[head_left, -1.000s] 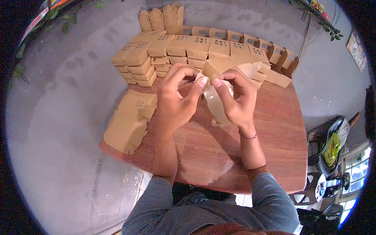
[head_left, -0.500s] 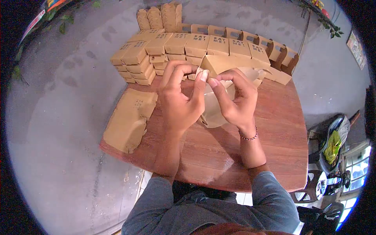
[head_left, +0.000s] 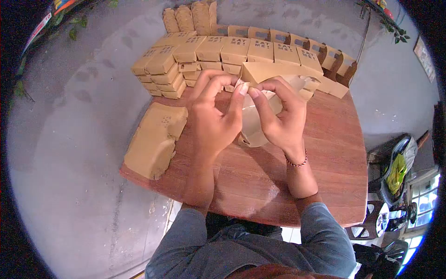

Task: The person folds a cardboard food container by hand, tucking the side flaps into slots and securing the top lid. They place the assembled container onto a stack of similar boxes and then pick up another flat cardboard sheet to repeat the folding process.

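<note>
A partly folded brown carton (head_left: pixel 265 72) with a pale, shiny inside is held up over the wooden table. My left hand (head_left: pixel 216 109) pinches its near left corner between thumb and fingers. Close beside it, my right hand (head_left: pixel 282 111) pinches a flap at the same corner, the thumb tips almost touching. The carton's pale lower part hangs behind and between my hands, and my fingers hide some of the fold.
Stacked closed boxes (head_left: pixel 186 51) printed "EAT ME!" line the back of the table (head_left: pixel 320 181). Open boxes with cut-out windows (head_left: pixel 320 49) stand behind them. Flat carton blanks (head_left: pixel 153 144) lie at the left edge. Chairs (head_left: pixel 371 223) stand at the right.
The carton has turned slightly between my hands, and its long side panel now stands up more behind my fingers. Both hands keep their pinch near the corner.
</note>
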Demonstrator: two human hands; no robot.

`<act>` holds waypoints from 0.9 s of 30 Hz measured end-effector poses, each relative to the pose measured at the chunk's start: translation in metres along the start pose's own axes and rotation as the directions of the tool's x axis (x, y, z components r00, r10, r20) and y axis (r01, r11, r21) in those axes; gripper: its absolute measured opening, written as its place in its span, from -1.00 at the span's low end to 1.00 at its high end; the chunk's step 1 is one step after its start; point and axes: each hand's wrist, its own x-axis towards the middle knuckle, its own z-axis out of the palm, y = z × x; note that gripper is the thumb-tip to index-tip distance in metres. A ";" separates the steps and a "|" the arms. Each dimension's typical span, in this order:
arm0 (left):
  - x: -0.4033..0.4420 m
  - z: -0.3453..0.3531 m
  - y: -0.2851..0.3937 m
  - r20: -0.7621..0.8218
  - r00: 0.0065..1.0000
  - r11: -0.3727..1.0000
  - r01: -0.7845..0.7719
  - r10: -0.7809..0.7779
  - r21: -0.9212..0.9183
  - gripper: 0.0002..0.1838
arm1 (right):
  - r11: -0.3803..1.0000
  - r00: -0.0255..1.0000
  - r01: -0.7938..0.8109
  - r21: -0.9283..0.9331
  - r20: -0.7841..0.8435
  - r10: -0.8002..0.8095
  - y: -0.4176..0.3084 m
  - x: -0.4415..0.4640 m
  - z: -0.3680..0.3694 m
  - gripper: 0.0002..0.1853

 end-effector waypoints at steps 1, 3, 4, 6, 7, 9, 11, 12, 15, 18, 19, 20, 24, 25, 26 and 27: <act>0.000 -0.002 -0.001 0.020 0.999 0.999 0.032 -0.031 -0.029 -0.89 | 1.000 1.000 -0.012 -0.002 0.009 0.012 0.001 0.000 0.001 -0.95; 0.002 -0.006 -0.007 0.042 0.999 0.999 0.034 -0.033 -0.041 -0.88 | 1.000 1.000 -0.014 -0.003 0.027 0.014 0.002 -0.001 0.002 -0.95; 0.002 -0.008 -0.009 0.063 0.997 0.998 0.037 -0.034 -0.052 -0.87 | 1.000 0.999 -0.015 -0.004 0.044 0.015 0.002 -0.001 0.002 -0.95; 0.003 -0.008 -0.008 0.068 0.995 0.996 0.070 -0.066 -0.061 -0.87 | 1.000 0.999 -0.008 -0.024 0.049 0.009 0.000 -0.001 0.004 -0.95; 0.003 -0.009 -0.007 0.073 0.993 0.992 0.102 -0.097 -0.070 -0.87 | 0.999 0.999 0.000 -0.044 0.053 0.002 -0.001 -0.001 0.005 -0.95; 0.003 -0.008 -0.008 0.079 0.991 0.992 0.111 -0.107 -0.057 -0.87 | 0.998 0.998 0.012 -0.059 0.060 -0.008 0.001 -0.002 0.005 -0.94; 0.004 -0.008 -0.009 0.086 0.989 0.992 0.121 -0.117 -0.045 -0.86 | 0.997 0.998 0.022 -0.076 0.067 -0.017 0.003 -0.003 0.005 -0.93; 0.004 -0.007 -0.011 0.080 0.991 0.994 0.107 -0.104 -0.026 -0.89 | 0.996 0.998 0.025 -0.083 0.068 -0.019 0.004 -0.003 0.006 -0.92; 0.004 -0.008 -0.014 0.105 0.989 0.995 0.102 -0.101 -0.010 -0.88 | 0.996 0.997 0.000 -0.092 0.075 0.007 0.004 -0.003 0.006 -0.92; 0.004 -0.010 -0.013 0.134 0.985 0.993 0.113 -0.110 -0.015 -0.84 | 0.996 0.995 -0.047 -0.073 0.086 0.053 0.008 -0.004 0.009 -0.92; 0.004 -0.010 -0.013 0.134 0.985 0.993 0.115 -0.111 -0.016 -0.84 | 0.996 0.993 -0.068 -0.050 0.090 0.072 0.010 -0.005 0.010 -0.92; 0.003 -0.011 -0.014 0.135 0.984 0.993 0.116 -0.113 -0.016 -0.84 | 0.996 0.993 -0.070 -0.050 0.091 0.074 0.009 -0.006 0.012 -0.92; 0.000 -0.010 -0.022 0.209 0.956 0.969 0.228 -0.206 -0.089 -0.82 | 0.994 0.994 -0.106 -0.028 0.029 0.107 0.005 -0.007 0.018 -0.93; 0.001 -0.008 -0.021 0.216 0.939 0.938 0.304 -0.266 -0.166 -0.80 | 0.995 0.996 -0.089 -0.037 0.013 0.090 0.004 -0.007 0.018 -0.94; 0.000 -0.005 -0.017 0.215 0.940 0.938 0.304 -0.267 -0.167 -0.80 | 0.995 0.996 -0.088 -0.038 0.014 0.089 0.002 -0.006 0.017 -0.94; 0.001 -0.003 -0.006 0.212 0.929 0.867 0.361 -0.303 -0.344 -0.78 | 0.998 1.000 -0.028 -0.050 0.009 0.028 0.000 -0.007 0.015 -0.94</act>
